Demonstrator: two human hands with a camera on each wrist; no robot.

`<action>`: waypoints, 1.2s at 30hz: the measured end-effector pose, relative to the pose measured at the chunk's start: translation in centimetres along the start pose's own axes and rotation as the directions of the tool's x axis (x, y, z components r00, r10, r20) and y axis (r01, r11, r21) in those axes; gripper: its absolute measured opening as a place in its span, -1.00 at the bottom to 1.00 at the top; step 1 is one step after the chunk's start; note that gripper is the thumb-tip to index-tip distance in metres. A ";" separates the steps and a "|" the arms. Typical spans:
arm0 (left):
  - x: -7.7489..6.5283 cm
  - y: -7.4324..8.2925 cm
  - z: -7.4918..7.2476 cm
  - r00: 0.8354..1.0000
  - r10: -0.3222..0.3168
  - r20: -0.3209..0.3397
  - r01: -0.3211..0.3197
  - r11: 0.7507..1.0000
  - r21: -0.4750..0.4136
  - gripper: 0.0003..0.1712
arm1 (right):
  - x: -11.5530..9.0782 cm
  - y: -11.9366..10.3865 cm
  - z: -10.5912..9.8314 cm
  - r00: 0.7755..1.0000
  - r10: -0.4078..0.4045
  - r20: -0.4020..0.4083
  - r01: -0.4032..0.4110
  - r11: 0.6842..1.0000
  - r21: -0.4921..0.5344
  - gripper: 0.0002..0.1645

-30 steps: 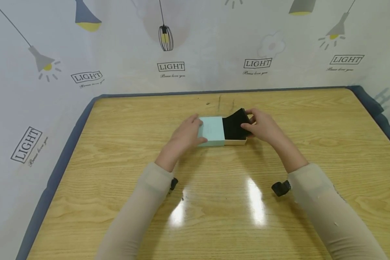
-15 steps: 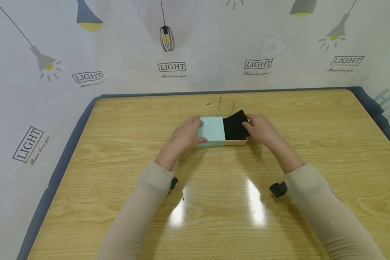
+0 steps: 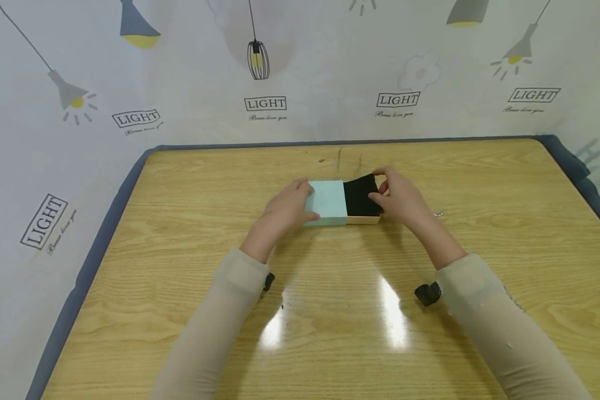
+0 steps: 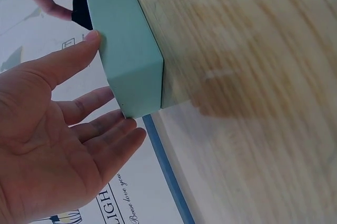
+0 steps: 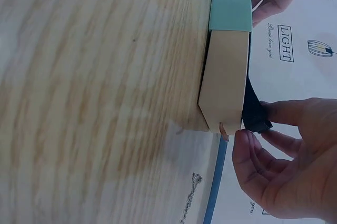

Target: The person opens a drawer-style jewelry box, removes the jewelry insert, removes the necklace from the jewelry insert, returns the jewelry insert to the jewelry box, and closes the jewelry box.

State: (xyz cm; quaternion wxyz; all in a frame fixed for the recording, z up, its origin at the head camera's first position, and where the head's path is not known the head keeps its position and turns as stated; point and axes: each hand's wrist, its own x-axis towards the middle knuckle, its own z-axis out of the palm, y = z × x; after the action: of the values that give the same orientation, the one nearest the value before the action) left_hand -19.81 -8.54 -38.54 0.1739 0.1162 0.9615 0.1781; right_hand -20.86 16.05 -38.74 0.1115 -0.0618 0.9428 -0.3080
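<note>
A mint-green box sleeve (image 3: pixel 328 200) lies on the table, with a cream drawer (image 5: pixel 226 79) slid partly out of its right side. In the drawer sits a black liner (image 3: pixel 361 195), its far right corner raised above the drawer wall. My left hand (image 3: pixel 286 204) holds the sleeve's left end, thumb by the near edge and fingers along the far one. At the liner's right end, my right hand (image 3: pixel 402 195) pinches the black edge between thumb and fingers. What lies beneath the liner is hidden.
A small silver chain (image 5: pixel 191 197) lies on the table right of the box, partly behind the right forearm in the head view. The wooden table (image 3: pixel 330 333) meets a wall covering (image 3: pixel 330 61) printed with lamps along its back edge.
The liner's raised corner has come down closer to the drawer. My right hand has shifted slightly left, and the silver chain now shows beside the forearm. My left hand stays put.
</note>
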 end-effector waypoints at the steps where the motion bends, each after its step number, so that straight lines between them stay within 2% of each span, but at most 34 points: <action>1: 0.0 0.0 0.0 1.000 0.000 0.001 0.000 1.000 0.002 -0.21 | 0.0 0.0 0.0 1.000 -0.006 -0.006 0.006 1.000 -0.007 -0.32; 26: -0.2 0.1 -0.1 1.000 0.008 0.007 -0.008 1.000 0.013 -0.21 | 0.3 -0.7 0.1 0.999 -0.011 0.043 0.015 0.995 -0.094 -0.33; 36: -0.2 0.0 -0.1 1.000 0.005 0.011 -0.006 1.000 0.015 -0.21 | 0.2 -0.8 0.2 1.000 -0.001 0.006 0.001 1.000 -0.011 -0.39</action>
State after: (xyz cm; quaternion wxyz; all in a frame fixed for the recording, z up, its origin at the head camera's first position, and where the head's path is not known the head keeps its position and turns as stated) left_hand -19.70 -8.60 -38.41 0.1779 0.1212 0.9616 0.1705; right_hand -20.96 15.29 -38.49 0.1137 -0.0639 0.9441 -0.3027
